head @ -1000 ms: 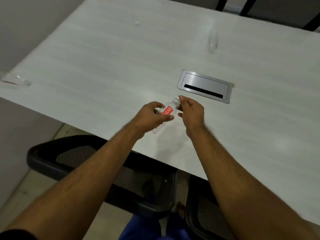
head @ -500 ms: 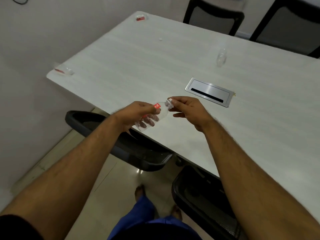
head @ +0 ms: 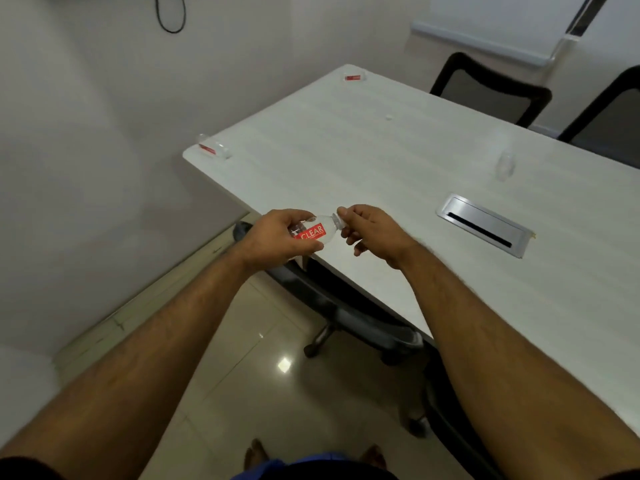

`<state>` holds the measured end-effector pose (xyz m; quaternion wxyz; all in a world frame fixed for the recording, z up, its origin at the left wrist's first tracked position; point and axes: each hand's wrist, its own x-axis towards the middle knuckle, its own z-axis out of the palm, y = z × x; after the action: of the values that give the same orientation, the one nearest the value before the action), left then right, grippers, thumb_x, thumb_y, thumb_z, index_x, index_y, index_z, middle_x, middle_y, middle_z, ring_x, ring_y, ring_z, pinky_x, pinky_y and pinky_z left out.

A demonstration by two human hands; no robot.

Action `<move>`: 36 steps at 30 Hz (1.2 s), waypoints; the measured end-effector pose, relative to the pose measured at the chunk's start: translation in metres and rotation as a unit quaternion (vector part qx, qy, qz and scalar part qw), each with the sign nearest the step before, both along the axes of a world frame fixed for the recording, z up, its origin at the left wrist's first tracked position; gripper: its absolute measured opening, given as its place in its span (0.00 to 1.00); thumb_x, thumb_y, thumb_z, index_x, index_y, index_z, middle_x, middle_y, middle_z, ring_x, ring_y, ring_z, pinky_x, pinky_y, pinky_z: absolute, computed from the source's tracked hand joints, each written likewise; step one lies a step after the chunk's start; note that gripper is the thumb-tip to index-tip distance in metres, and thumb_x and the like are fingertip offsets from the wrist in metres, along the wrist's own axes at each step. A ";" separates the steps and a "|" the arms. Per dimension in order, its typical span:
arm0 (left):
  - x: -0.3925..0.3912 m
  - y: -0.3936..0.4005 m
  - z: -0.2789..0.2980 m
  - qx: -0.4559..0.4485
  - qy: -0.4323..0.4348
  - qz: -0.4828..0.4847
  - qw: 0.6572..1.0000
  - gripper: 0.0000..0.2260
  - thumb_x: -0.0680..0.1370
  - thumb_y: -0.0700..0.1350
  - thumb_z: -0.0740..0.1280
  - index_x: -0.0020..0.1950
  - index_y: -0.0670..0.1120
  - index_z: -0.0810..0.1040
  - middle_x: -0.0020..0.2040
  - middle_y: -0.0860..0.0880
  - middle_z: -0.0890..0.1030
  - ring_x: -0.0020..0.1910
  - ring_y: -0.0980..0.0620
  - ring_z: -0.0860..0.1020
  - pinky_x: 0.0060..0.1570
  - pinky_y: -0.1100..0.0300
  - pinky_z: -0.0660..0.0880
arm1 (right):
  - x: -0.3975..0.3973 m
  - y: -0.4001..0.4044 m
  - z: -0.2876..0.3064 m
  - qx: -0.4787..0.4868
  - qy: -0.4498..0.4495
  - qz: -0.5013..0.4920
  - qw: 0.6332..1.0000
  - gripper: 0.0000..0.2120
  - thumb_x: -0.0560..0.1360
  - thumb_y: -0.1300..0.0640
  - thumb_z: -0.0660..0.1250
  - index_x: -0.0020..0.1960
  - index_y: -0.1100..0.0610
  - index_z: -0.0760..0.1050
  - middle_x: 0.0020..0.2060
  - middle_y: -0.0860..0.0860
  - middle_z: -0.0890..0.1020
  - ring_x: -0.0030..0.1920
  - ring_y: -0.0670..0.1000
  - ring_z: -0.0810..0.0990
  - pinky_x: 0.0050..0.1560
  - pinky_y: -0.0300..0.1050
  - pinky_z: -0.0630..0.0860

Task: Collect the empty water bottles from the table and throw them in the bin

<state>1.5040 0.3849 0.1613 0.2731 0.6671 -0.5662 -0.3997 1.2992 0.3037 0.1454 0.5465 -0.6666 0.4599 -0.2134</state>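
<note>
My left hand (head: 277,239) grips a small clear water bottle with a red label (head: 317,231), held on its side over the table's near edge. The fingertips of my right hand (head: 370,230) pinch the bottle's cap end. Three more clear bottles are on the white table (head: 381,174): one lying at the near-left corner (head: 213,149), one at the far corner (head: 354,77), and one upright without a label on the right (head: 505,165). A small white cap (head: 389,117) lies loose on the tabletop. No bin is in view.
A metal cable hatch (head: 483,229) is set into the table to the right of my hands. Black office chairs stand under the near edge (head: 346,306) and beyond the far side (head: 491,88). A wall runs along the left, with glossy tiled floor below.
The view has lifted and pulled back from the table, so more of the room and both corner bottles show. My hands keep the same hold on the bottle, now at the table's edge.
</note>
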 end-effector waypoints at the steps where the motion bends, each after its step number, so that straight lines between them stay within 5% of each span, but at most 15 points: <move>1: 0.021 0.004 0.000 0.012 0.019 0.005 1.000 0.31 0.70 0.51 0.78 0.71 0.46 0.75 0.62 0.50 0.81 0.58 0.50 0.81 0.55 0.54 0.81 | 0.021 0.004 0.000 -0.018 0.016 0.018 1.000 0.19 0.84 0.44 0.58 0.51 0.59 0.77 0.41 0.53 0.80 0.39 0.49 0.76 0.35 0.43 0.76; 6: 0.117 0.023 0.011 0.037 0.054 -0.007 0.998 0.20 0.73 0.48 0.76 0.64 0.48 0.80 0.52 0.49 0.84 0.53 0.47 0.82 0.53 0.50 0.81 | 0.122 0.017 0.003 -0.046 0.063 0.080 0.994 0.20 0.85 0.42 0.53 0.44 0.53 0.73 0.35 0.46 0.73 0.32 0.44 0.70 0.35 0.40 0.68; 9: 0.161 0.029 0.014 0.012 0.011 -0.003 1.000 0.27 0.73 0.49 0.76 0.71 0.48 0.75 0.57 0.51 0.80 0.52 0.54 0.80 0.50 0.59 0.79 | 0.179 0.017 0.006 0.019 0.083 0.062 0.994 0.22 0.84 0.41 0.53 0.41 0.52 0.73 0.31 0.48 0.72 0.30 0.47 0.68 0.32 0.41 0.67; 14: 0.217 0.030 0.006 -0.035 -0.068 -0.009 0.997 0.29 0.73 0.50 0.76 0.73 0.51 0.73 0.62 0.49 0.80 0.56 0.52 0.80 0.55 0.52 0.82 | 0.245 0.006 0.018 0.146 0.137 0.052 0.978 0.21 0.81 0.42 0.56 0.36 0.54 0.70 0.26 0.48 0.70 0.24 0.46 0.66 0.27 0.40 0.63; 19: 0.266 0.000 0.000 0.037 -0.018 0.011 0.999 0.31 0.73 0.51 0.76 0.74 0.49 0.71 0.62 0.50 0.79 0.56 0.51 0.80 0.58 0.52 0.80 | 0.293 -0.016 0.010 -0.012 0.064 0.086 0.994 0.23 0.85 0.44 0.55 0.39 0.55 0.76 0.32 0.50 0.75 0.30 0.46 0.70 0.29 0.35 0.69; 22: 0.293 -0.031 -0.012 0.089 -0.010 0.008 0.996 0.24 0.74 0.51 0.75 0.67 0.47 0.75 0.54 0.48 0.82 0.52 0.50 0.81 0.53 0.53 0.80 | 0.329 -0.050 -0.010 -0.095 0.111 0.107 0.984 0.24 0.84 0.43 0.54 0.37 0.54 0.76 0.33 0.50 0.77 0.34 0.47 0.73 0.39 0.43 0.72; 26: 0.322 -0.084 -0.032 0.062 -0.050 0.011 0.997 0.23 0.74 0.51 0.75 0.66 0.47 0.75 0.53 0.48 0.81 0.48 0.52 0.81 0.41 0.60 0.79 | 0.367 -0.106 -0.034 -0.122 0.148 0.100 0.976 0.25 0.84 0.44 0.53 0.34 0.54 0.74 0.32 0.50 0.76 0.35 0.49 0.74 0.40 0.47 0.72; 31: 0.354 -0.169 -0.046 0.068 -0.078 0.022 0.994 0.23 0.75 0.50 0.74 0.66 0.47 0.74 0.51 0.51 0.79 0.43 0.55 0.79 0.36 0.65 0.75 | 0.410 -0.188 -0.044 0.009 0.174 0.063 0.983 0.20 0.82 0.47 0.55 0.35 0.56 0.69 0.29 0.52 0.69 0.30 0.51 0.72 0.33 0.43 0.66; 36: 0.386 -0.245 -0.062 0.119 -0.095 0.021 0.988 0.24 0.73 0.51 0.75 0.67 0.46 0.74 0.55 0.47 0.81 0.48 0.50 0.81 0.41 0.60 0.79 | 0.446 -0.263 -0.059 0.150 0.174 0.016 0.973 0.15 0.80 0.46 0.56 0.48 0.57 0.72 0.33 0.51 0.73 0.32 0.48 0.72 0.25 0.35 0.67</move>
<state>1.8897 0.1403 0.0991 0.1451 0.7415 -0.5243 -0.3928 1.7449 0.0412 0.0869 0.5553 -0.6115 0.5635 -0.0141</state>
